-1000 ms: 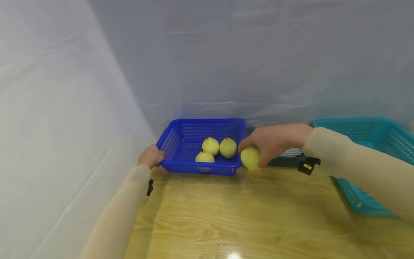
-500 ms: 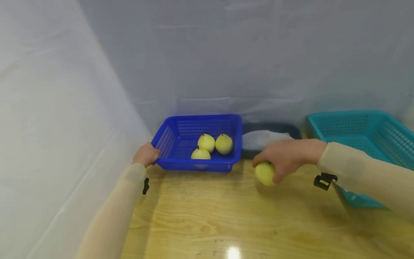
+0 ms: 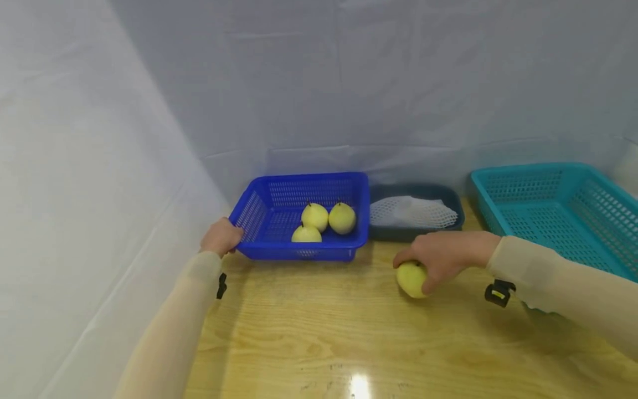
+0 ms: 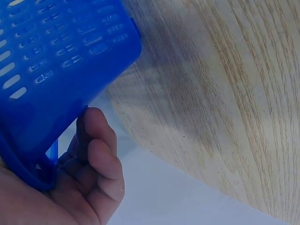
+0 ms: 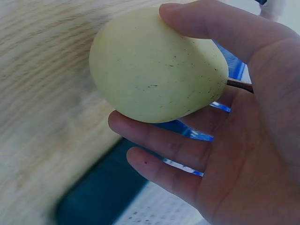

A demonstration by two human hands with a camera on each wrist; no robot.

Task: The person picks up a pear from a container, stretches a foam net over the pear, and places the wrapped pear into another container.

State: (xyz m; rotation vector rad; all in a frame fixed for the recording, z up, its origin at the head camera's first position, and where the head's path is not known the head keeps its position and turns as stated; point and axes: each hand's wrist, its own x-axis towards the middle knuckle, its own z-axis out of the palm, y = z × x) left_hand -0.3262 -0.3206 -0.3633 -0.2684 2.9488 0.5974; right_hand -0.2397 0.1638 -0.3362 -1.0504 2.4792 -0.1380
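My left hand point(image 3: 221, 237) grips the left rim of a blue plastic basket point(image 3: 284, 251); in the left wrist view its fingers point(image 4: 104, 159) curl under that rim. Inside the basket lie three yellow-green pears, one at the front point(image 3: 306, 234), one behind it point(image 3: 315, 215) and one on the right point(image 3: 342, 218). Right of the basket, low over the wooden table, my right hand point(image 3: 446, 254) holds another pear point(image 3: 411, 280) between thumb and fingers. In the right wrist view this pear point(image 5: 154, 65) shows dark specks and a brown stem. Whether it touches the table I cannot tell.
A dark tray point(image 3: 416, 234) with white foam netting point(image 3: 411, 211) stands against the grey sheet at the back, right beside the blue basket. A teal basket point(image 3: 490, 208) is at the far right, partly behind my right sleeve. A white sheet point(image 3: 99, 183) borders the left side.
My right hand has carried the pear away from the blue basket's right edge, rightward and down toward the table. The left hand keeps its grip on the rim. The head view has shifted slightly.
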